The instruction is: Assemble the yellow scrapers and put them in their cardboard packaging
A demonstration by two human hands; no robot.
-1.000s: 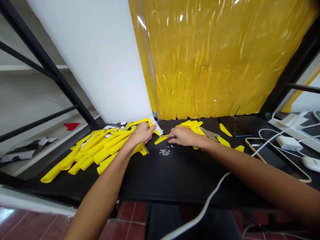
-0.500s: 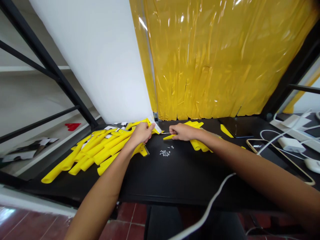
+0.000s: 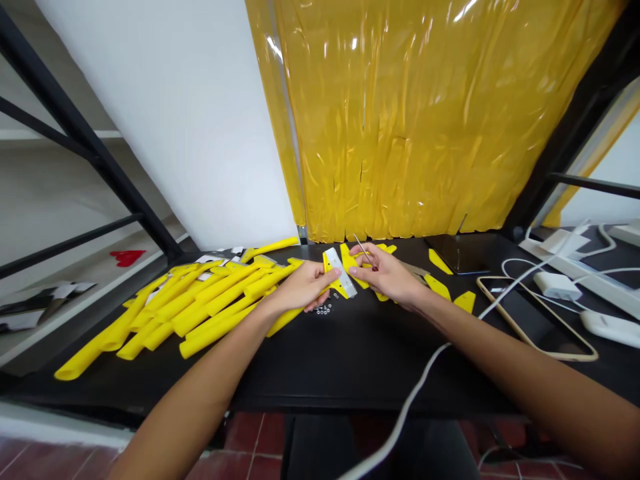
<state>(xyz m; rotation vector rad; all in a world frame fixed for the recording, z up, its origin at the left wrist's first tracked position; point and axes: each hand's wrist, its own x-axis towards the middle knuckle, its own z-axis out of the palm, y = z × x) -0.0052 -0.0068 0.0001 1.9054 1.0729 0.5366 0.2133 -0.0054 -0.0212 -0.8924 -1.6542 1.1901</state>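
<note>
My left hand is closed around a yellow scraper, whose flat metal blade faces up and to the right. Beside that blade, the thumb and fingers of my right hand pinch a flat yellow plate. A thin screwdriver is also held in the right hand, its shaft slanting up and away from the scraper. Small screws and nuts lie on the black table just below my left fingers, which partly hide them.
A pile of yellow tubular handles covers the table's left side. Loose yellow plates lie right of my right hand. Further right are a phone, a dark tablet, chargers and white cables. A yellow plastic curtain hangs behind.
My left hand has turned the scraper so its blade shows broadside. My right hand has swung the screwdriver upright, away from the scraper, and brought the yellow plate near the blade. The view has shifted slightly.
</note>
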